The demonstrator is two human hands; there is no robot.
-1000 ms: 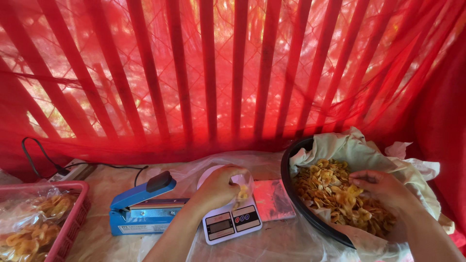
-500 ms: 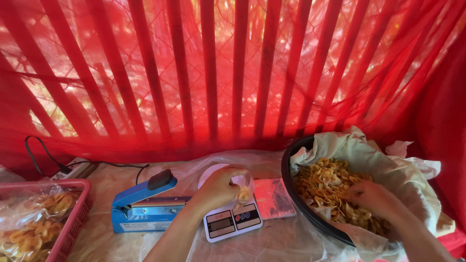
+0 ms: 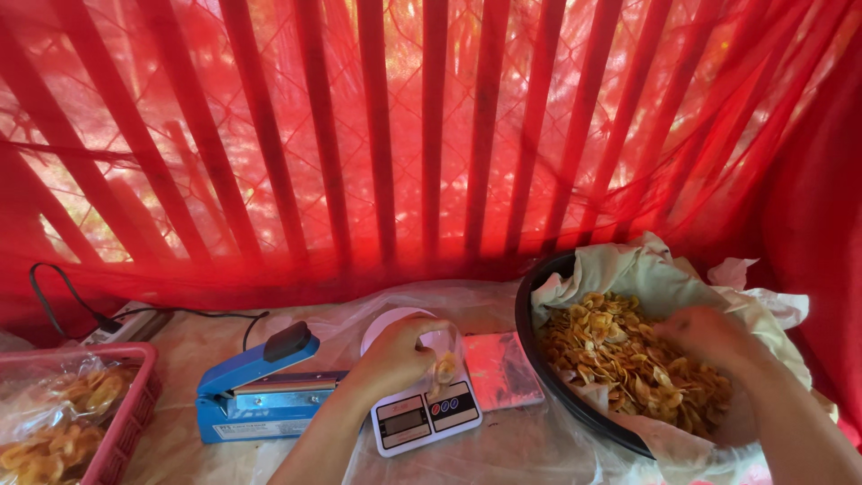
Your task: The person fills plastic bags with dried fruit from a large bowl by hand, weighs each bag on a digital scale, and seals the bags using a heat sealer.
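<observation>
Two hands at work: left hand [image 3: 395, 355] pinches a clear bag [image 3: 442, 352] on the scale [image 3: 422, 415]; right hand [image 3: 709, 337] gathers chips [image 3: 611, 346] — apparently cupped. Chips are light, brittle — scoop loosely.

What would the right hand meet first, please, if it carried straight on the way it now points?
Most likely the pile of chips: the right hand points left and down into the dark bowl, just above them, though depth is hard to judge.

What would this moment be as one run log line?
left hand: holds clear bag on kitchen scale | right hand: in chips, black bowl
</observation>
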